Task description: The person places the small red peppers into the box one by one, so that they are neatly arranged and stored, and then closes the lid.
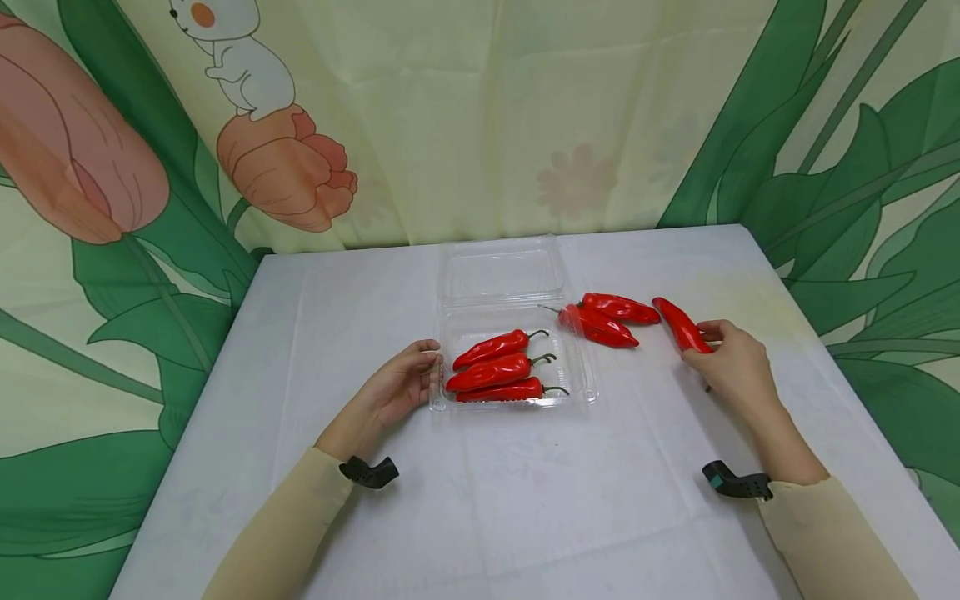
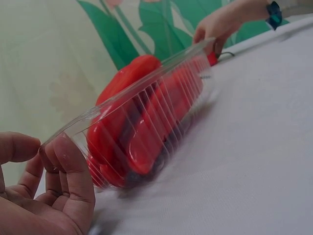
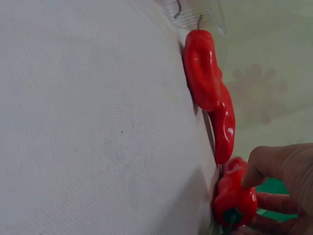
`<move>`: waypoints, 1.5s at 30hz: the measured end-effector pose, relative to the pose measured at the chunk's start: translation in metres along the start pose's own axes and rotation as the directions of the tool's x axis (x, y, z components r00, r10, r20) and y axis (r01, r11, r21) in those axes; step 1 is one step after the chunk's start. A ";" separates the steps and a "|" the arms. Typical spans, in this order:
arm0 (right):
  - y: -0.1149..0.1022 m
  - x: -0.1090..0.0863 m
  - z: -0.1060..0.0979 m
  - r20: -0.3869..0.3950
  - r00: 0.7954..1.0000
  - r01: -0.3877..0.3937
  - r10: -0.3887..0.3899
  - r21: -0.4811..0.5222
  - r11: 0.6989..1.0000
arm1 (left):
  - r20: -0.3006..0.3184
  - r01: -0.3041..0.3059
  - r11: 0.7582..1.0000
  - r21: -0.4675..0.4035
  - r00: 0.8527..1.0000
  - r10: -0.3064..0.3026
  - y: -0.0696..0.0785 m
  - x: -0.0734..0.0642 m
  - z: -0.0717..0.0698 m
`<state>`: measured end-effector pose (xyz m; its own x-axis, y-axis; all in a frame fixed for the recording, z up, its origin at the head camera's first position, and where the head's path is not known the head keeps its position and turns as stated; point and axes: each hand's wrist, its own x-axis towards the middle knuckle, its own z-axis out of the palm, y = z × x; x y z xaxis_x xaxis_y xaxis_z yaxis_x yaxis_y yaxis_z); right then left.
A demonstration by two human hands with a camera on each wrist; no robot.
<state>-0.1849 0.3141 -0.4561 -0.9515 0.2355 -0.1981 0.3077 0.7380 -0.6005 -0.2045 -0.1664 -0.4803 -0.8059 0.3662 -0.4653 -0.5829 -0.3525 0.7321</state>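
Observation:
A clear plastic clamshell box [image 1: 581, 367] lies with its lid [image 1: 502, 271] folded back. Inside its tray sit several red chili peppers [image 1: 491, 372], side by side. My left hand [image 1: 397, 385] pinches the left rim of the box between thumb and fingers, as the left wrist view shows. On the right, my right hand [image 1: 731, 367] grips a red chili pepper [image 1: 678, 323] near its stem end, thumb on one side and fingers on the other. Two more red chili peppers [image 1: 618, 308] lie between the box and that hand, one overlapping the other.
A white cloth covers the table [image 1: 525, 500]. Behind its back edge hangs a curtain [image 1: 465, 125] printed with tulips, leaves and a white animal. A black wrist camera [image 1: 369, 472] is on the left wrist, another [image 1: 737, 482] on the right.

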 end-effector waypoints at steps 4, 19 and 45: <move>-0.001 0.000 0.002 0.001 1.000 0.002 -0.002 -0.010 1.000 | 0.005 0.000 1.000 -0.001 1.000 0.000 0.000 0.000 0.000; -0.003 0.001 0.014 -0.101 0.994 0.039 -0.049 -0.095 0.995 | 0.011 0.002 1.000 -0.003 1.000 -0.002 0.000 0.000 -0.001; -0.010 -0.003 0.000 -0.152 0.985 0.071 -0.080 -0.063 0.996 | 0.001 0.002 1.000 -0.005 1.000 -0.002 0.000 -0.002 0.002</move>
<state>-0.1850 0.3060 -0.4495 -0.9627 0.2690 -0.0297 0.2385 0.7911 -0.5633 -0.2030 -0.1659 -0.4783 -0.8046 0.3679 -0.4660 -0.5849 -0.3560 0.7288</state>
